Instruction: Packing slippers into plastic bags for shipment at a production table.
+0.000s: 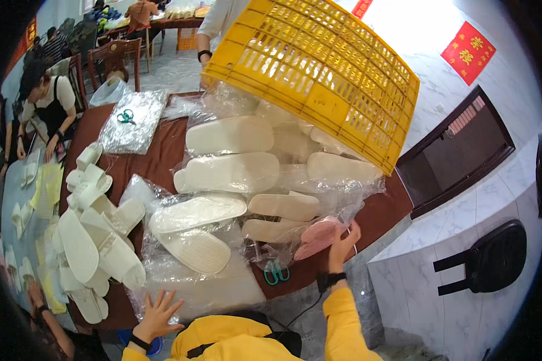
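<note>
My left hand (157, 317), fingers spread, is at the near edge of a stack of clear plastic bags (199, 286). My right hand (342, 242) has its fingers closed at the edge of a pink slipper (319, 236) at the pile's right end; a thin white strip shows by the fingers. Before me lie cream slippers (229, 173) in clear plastic, soles up. Teal-handled scissors (276, 272) rest on the brown cloth between my hands. Across the table, another person's hand (205, 58) is by a yellow plastic crate (319, 78), tilted above the slippers.
Loose white slippers (96, 246) are heaped on the left. Beyond them, people work at a grey table (15, 198). More teal scissors (126, 117) lie on plastic bags (132, 129) at the far left of the brown cloth (168, 144). A black chair (494, 259) stands on the right.
</note>
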A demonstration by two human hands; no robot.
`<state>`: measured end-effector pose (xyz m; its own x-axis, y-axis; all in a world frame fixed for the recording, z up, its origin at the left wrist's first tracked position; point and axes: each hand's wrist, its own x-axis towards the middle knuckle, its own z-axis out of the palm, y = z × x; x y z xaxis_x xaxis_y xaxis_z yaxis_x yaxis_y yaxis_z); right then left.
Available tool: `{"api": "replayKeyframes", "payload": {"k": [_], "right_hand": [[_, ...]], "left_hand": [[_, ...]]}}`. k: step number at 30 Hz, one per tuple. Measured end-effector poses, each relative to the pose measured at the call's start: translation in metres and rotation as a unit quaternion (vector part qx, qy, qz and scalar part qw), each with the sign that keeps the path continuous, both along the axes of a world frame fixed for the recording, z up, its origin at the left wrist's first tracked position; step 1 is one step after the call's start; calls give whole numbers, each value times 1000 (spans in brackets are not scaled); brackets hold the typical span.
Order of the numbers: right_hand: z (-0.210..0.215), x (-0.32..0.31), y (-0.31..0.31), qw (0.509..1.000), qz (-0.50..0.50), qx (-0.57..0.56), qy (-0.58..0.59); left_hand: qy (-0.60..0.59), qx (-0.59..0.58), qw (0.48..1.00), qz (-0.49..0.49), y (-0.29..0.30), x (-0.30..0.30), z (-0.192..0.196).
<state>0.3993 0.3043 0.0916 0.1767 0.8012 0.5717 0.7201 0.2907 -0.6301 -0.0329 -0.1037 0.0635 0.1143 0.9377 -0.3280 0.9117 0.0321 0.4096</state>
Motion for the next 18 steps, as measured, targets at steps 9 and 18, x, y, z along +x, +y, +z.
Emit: {"api": "replayKeyframes", "payload": {"k": [9, 18], "right_hand": [[-8, 33, 136, 988, -85, -33, 121], [-36, 51, 201, 951, 119, -236, 162]], "left_hand": [[-60, 59, 983, 166, 82, -10, 103], [-29, 160, 984, 78, 173, 6, 80]]}}
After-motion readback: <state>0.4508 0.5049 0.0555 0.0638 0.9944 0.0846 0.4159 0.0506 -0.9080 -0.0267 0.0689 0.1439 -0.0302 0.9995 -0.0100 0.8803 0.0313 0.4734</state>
